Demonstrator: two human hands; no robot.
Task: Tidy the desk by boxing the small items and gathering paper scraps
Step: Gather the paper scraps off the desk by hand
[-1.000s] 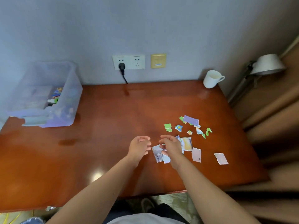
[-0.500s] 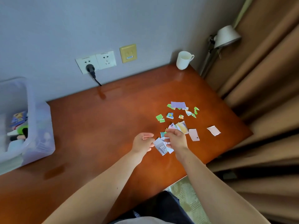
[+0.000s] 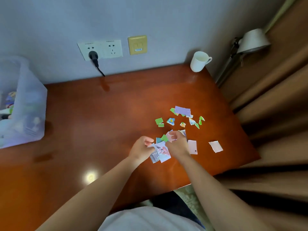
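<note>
Hands, two, were over the glossy reddish-brown tabletop [image 3: 100,122]. Fingers of the left hand [image 3: 141,149] pinched one stack of printed paper scraps [image 3: 160,152]; fingers of the right hand [image 3: 177,145] pinched a green scrap [image 3: 164,138] beside it. Two pale pink rectangular scraps [image 3: 215,146] lay just right, about ten small coloured pieces [image 3: 182,110] beyond. One translucent plastic box [image 3: 31,114] stood far left, one white mug [image 3: 199,61] rear.

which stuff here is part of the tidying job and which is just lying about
Job: paper scraps, some loose and some held in the left hand and right hand; clear box.
Lying about: white mug, lamp, wall socket.
</note>
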